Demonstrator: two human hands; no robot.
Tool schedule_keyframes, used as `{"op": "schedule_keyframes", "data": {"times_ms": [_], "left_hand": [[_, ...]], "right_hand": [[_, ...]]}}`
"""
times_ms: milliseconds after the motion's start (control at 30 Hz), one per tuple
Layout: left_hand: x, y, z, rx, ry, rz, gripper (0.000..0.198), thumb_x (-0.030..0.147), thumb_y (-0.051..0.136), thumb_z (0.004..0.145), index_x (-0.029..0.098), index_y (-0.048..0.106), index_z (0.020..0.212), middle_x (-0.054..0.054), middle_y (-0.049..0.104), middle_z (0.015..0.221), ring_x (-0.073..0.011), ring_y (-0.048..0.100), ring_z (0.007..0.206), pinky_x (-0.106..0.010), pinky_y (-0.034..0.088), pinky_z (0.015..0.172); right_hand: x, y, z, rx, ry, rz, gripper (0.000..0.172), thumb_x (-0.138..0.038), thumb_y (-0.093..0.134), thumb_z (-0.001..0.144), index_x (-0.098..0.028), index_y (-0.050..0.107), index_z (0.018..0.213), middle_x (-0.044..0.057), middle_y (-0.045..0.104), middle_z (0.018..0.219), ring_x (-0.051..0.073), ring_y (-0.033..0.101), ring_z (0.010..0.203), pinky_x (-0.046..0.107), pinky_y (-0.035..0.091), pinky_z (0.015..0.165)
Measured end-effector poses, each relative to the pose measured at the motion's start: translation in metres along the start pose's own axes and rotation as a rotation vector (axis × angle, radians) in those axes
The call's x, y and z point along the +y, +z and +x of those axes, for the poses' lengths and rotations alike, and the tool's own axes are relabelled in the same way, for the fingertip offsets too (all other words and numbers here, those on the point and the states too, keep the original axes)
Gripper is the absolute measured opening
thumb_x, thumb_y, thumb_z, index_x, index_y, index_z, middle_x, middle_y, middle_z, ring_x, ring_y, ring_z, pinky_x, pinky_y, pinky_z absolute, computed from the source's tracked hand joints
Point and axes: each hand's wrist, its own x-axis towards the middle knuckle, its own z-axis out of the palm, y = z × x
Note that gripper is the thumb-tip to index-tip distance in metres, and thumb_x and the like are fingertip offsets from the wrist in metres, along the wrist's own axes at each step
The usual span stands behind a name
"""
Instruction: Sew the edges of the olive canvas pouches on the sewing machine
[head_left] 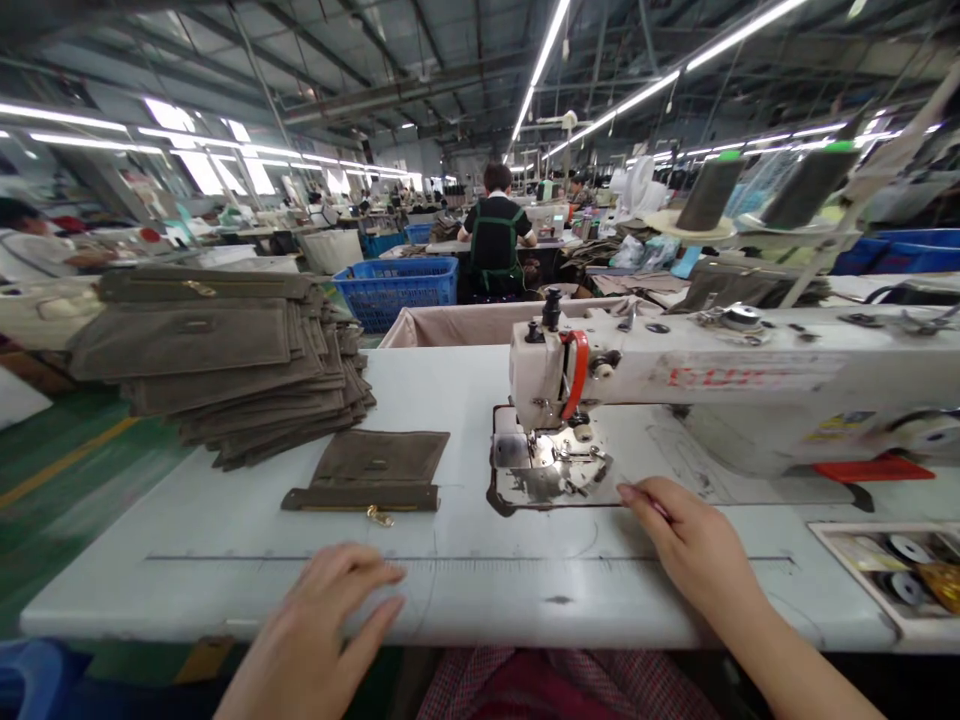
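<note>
The bare left hand (319,615) is open, fingers slightly bent and spread over the front edge of the smooth white sewing table (465,390), with nothing visible in it. The bare right hand (694,540) has its thumb and forefinger closed in a pinch just right of the shiny metal needle plate (532,470); whether they grip a thread or something small, I cannot tell.

The flat grey-brown fabric piece with a zipped edge (380,465) lies on the table beyond the left hand, apart from both hands, its gold metal zip pull (380,516) hanging toward the front. Good handling here would likely mean keeping fingertips clear of the needle, clearing loose thread ends, and keeping the zip pull away from the foot.

Left of it leans a tall uneven stack of similar grey-brown pieces (210,345); right stands the white sewing machine with an orange-red lever (739,360). Beyond, a co-worker in dark clothing (495,235) sits facing away, near a blue plastic basket (405,290)
</note>
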Motion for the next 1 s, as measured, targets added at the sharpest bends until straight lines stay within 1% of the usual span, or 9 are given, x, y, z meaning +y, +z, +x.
{"op": "schedule_keyframes", "data": {"times_ms": [100, 167, 267, 333, 400, 433, 667, 833, 1000], "left_hand": [[0.052, 0.042, 0.080, -0.066, 0.261, 0.093, 0.018, 0.027, 0.067, 0.081, 0.023, 0.071, 0.098, -0.006, 0.063, 0.102, -0.0265, 0.054, 0.103, -0.039, 0.040, 0.094], [0.075, 0.074, 0.127, -0.063, 0.303, 0.110, 0.031, 0.030, 0.075, 0.075, 0.017, 0.068, 0.102, -0.009, 0.063, 0.102, -0.0271, 0.054, 0.101, -0.040, 0.041, 0.092], [0.087, 0.107, 0.172, -0.074, 0.358, 0.148, 0.045, 0.033, 0.082, 0.067, 0.015, 0.065, 0.105, -0.010, 0.064, 0.102, -0.0304, 0.054, 0.104, -0.042, 0.040, 0.093], [0.085, 0.117, 0.185, -0.105, 0.391, 0.172, 0.028, 0.028, 0.079, 0.070, 0.015, 0.067, 0.092, -0.008, 0.066, 0.094, -0.0290, 0.056, 0.100, -0.041, 0.041, 0.091], [0.080, 0.117, 0.187, -0.145, 0.414, 0.195, 0.008, 0.021, 0.071, 0.077, 0.016, 0.064, 0.077, -0.006, 0.066, 0.085, -0.0256, 0.059, 0.093, -0.037, 0.042, 0.088], [0.077, 0.115, 0.186, -0.164, 0.422, 0.208, 0.008, 0.018, 0.066, 0.081, 0.016, 0.063, 0.074, -0.006, 0.066, 0.083, -0.0239, 0.060, 0.090, -0.035, 0.043, 0.085], [0.053, 0.082, 0.184, -0.177, 0.368, 0.365, 0.016, 0.011, 0.044, 0.090, 0.014, 0.058, 0.098, -0.009, 0.065, 0.093, -0.0218, 0.061, 0.086, -0.032, 0.046, 0.077], [0.037, 0.070, 0.214, -0.132, 0.323, 0.491, 0.019, 0.012, 0.045, 0.089, 0.017, 0.060, 0.099, -0.009, 0.064, 0.100, -0.0221, 0.059, 0.097, -0.032, 0.044, 0.086], [0.027, 0.057, 0.244, -0.071, 0.258, 0.633, 0.016, 0.013, 0.046, 0.087, 0.015, 0.062, 0.090, -0.010, 0.063, 0.093, -0.0231, 0.060, 0.092, -0.032, 0.044, 0.084]], "right_hand": [[0.012, 0.002, -0.001, -0.025, 0.026, 0.029, 0.033, -0.044, 0.040, 0.099, -0.022, 0.058, 0.083, 0.002, 0.062, 0.076, 0.018, 0.059, 0.071, 0.030, 0.043, 0.066], [0.011, 0.006, -0.002, -0.064, 0.023, 0.049, 0.030, -0.043, 0.041, 0.098, -0.023, 0.058, 0.083, 0.001, 0.062, 0.078, 0.018, 0.059, 0.072, 0.030, 0.043, 0.067], [0.007, 0.007, -0.005, -0.109, 0.030, 0.077, 0.026, -0.040, 0.042, 0.097, -0.024, 0.057, 0.083, 0.001, 0.061, 0.079, 0.018, 0.059, 0.074, 0.029, 0.042, 0.067], [0.006, 0.007, -0.005, -0.128, 0.041, 0.096, 0.026, -0.041, 0.043, 0.097, -0.024, 0.057, 0.083, 0.000, 0.060, 0.078, 0.018, 0.059, 0.074, 0.029, 0.041, 0.067], [0.006, 0.005, -0.005, -0.139, 0.059, 0.124, 0.028, -0.042, 0.042, 0.097, -0.024, 0.056, 0.080, 0.000, 0.059, 0.075, 0.017, 0.058, 0.072, 0.029, 0.041, 0.066], [0.006, 0.004, -0.004, -0.141, 0.071, 0.148, 0.030, -0.043, 0.042, 0.097, -0.024, 0.055, 0.079, -0.001, 0.058, 0.073, 0.017, 0.057, 0.070, 0.029, 0.041, 0.065], [0.005, -0.001, -0.004, -0.154, 0.104, 0.253, 0.032, -0.047, 0.042, 0.097, -0.024, 0.058, 0.079, -0.001, 0.058, 0.071, 0.016, 0.057, 0.067, 0.028, 0.041, 0.061], [0.010, 0.004, -0.006, -0.155, 0.071, 0.213, 0.028, -0.044, 0.042, 0.096, -0.025, 0.059, 0.082, 0.001, 0.061, 0.074, 0.017, 0.059, 0.069, 0.028, 0.044, 0.061], [0.006, 0.009, -0.017, -0.184, -0.032, 0.068, 0.015, -0.033, 0.044, 0.092, -0.028, 0.059, 0.092, 0.002, 0.064, 0.086, 0.021, 0.062, 0.075, 0.033, 0.048, 0.066]]}}
